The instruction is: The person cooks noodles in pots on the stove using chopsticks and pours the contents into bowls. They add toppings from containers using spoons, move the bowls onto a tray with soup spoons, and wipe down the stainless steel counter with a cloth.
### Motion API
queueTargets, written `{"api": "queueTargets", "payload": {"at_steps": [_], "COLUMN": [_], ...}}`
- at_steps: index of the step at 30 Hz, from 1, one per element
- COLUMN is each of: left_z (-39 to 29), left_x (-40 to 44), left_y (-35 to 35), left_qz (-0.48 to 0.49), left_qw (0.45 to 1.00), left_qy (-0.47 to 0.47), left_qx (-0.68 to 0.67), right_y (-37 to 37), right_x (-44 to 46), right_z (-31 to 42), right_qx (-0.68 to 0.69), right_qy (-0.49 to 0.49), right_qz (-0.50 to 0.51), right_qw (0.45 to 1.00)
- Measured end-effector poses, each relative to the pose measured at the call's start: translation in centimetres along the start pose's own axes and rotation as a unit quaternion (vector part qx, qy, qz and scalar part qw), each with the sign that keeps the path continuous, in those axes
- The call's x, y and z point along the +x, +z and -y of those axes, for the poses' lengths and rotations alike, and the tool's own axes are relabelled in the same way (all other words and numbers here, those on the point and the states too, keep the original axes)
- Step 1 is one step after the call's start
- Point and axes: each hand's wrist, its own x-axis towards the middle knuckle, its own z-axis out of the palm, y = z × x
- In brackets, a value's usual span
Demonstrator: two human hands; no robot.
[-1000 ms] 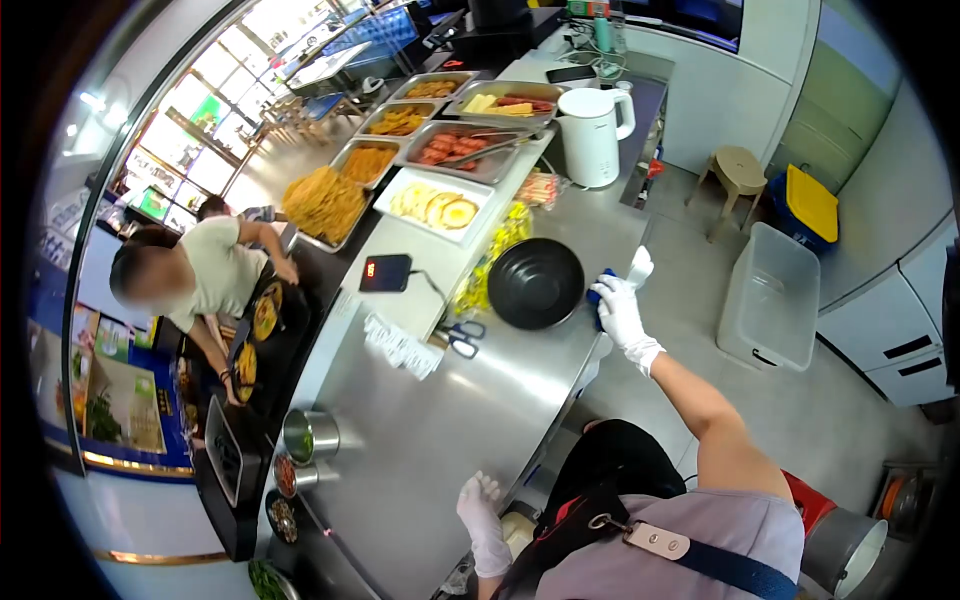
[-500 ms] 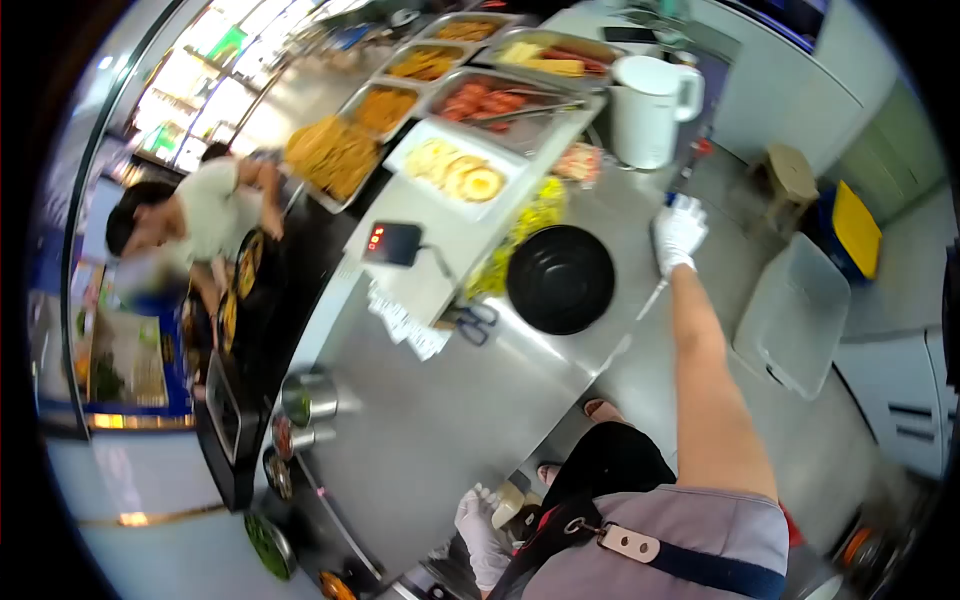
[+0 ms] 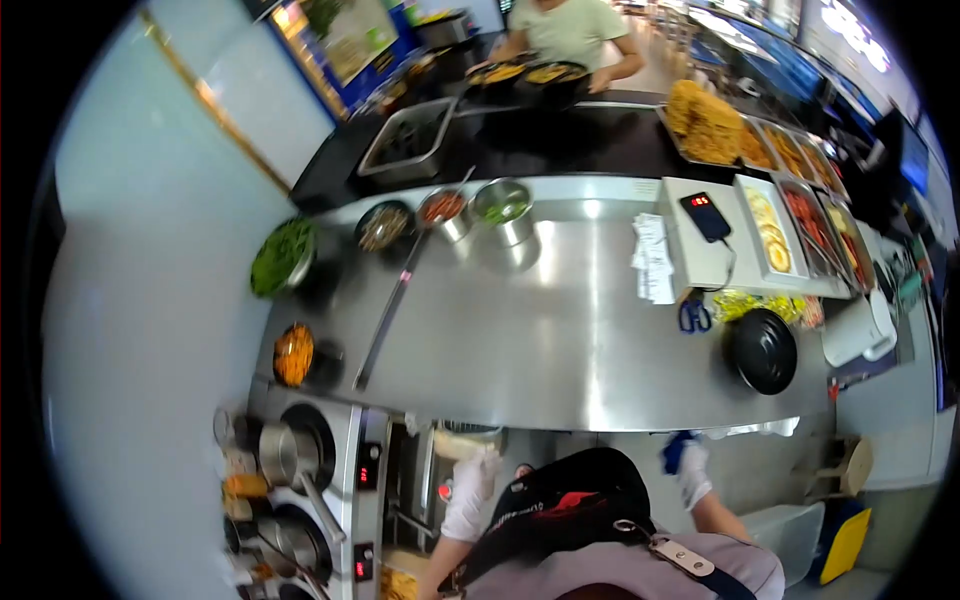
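Note:
My left hand (image 3: 470,495), in a white glove, is low at the table's front edge, beside a pale container (image 3: 465,442) in the open space below. Its fingers are blurred and partly hidden, so their hold is unclear. My right hand (image 3: 693,475), also gloved, is closed on a crumpled blue cloth (image 3: 678,452) just below the edge of the steel table (image 3: 480,350). Nearest to it on the table are a black bowl (image 3: 765,350) and blue-handled scissors (image 3: 694,314).
Bowls of shredded carrot (image 3: 293,355) and greens (image 3: 283,257) stand left, near a long-handled utensil (image 3: 385,325). Pots (image 3: 290,455) sit on burners at lower left. Food trays (image 3: 765,225) and a white kettle (image 3: 860,328) are right. Across the counter, a person (image 3: 570,35) handles dark pans.
My view has swung left toward the table's middle. My right hand has drawn back from its outstretched reach to near my body, with the blue cloth. My left hand stays low.

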Motion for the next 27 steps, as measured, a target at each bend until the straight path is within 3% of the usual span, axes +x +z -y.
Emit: {"api": "queueTargets", "payload": {"at_steps": [1, 2, 4, 8, 9, 11, 12, 16, 17, 18, 20, 22, 23, 26, 27], "left_z": [-0.7, -2.3, -5.2, -7.8, -4.4, -5.6, -6.4, -8.5, -9.3, -9.1, -11.4, -13.0, -13.2, -13.9, -13.5], "left_x": [-0.3, -0.5, -1.6, -3.6, -0.8, -0.4, 0.0, 0.6, 0.5, 1.7, 1.4, 2.0, 3.1, 4.1, 4.9], "left_y": [-1.2, -1.5, -0.5, 2.5, 1.3, 0.2, -0.4, -2.0, -2.5, -3.1, -2.1, -0.9, -1.0, 1.4, 1.9], "left_qz": [-0.005, -0.008, 0.017, 0.137, 0.113, 0.056, 0.004, -0.067, -0.084, -0.132, -0.189, -0.222, -0.234, -0.255, -0.245], "left_qw": [0.999, 0.996, 0.989, 0.968, 0.957, 0.967, 0.973, 0.934, 0.924, 0.932, 0.905, 0.891, 0.878, 0.877, 0.887], "left_qy": [0.015, 0.033, 0.034, 0.018, 0.173, 0.152, 0.131, 0.270, 0.289, 0.272, 0.360, 0.394, 0.416, 0.407, 0.391], "left_qx": [0.038, 0.078, 0.141, 0.209, 0.202, 0.194, 0.192, 0.224, 0.236, 0.200, 0.123, 0.018, 0.027, 0.024, -0.006], "right_y": [9.0, 15.8, 27.4, 38.5, 40.2, 43.0, 44.1, 45.5, 46.4, 46.7, 47.3, 47.8, 49.2, 48.6, 47.4], "right_x": [-7.9, -10.7, -18.4, -22.6, -23.0, -23.3, -23.4, -20.2, -19.6, -19.4, -18.5, -16.8, -18.1, -14.8, -13.2], "right_z": [-0.3, -2.5, -2.7, -7.5, -8.4, -9.3, -9.2, -9.3, -8.6, -7.5, -5.8, -4.3, -2.6, -0.5, -0.1], "right_qx": [-0.180, -0.257, -0.312, -0.369, -0.408, -0.475, -0.472, -0.342, -0.322, -0.312, -0.223, -0.144, -0.126, -0.156, -0.210], "right_qy": [0.071, 0.038, 0.027, -0.085, -0.118, -0.180, -0.134, 0.048, 0.012, 0.032, 0.063, 0.079, 0.090, 0.043, 0.045], "right_qz": [-0.006, -0.047, 0.177, 0.371, 0.377, 0.376, 0.361, 0.298, 0.316, 0.253, 0.320, 0.338, 0.331, 0.341, 0.290], "right_qw": [0.981, 0.964, 0.933, 0.848, 0.823, 0.775, 0.793, 0.890, 0.892, 0.915, 0.919, 0.927, 0.931, 0.926, 0.932]}}
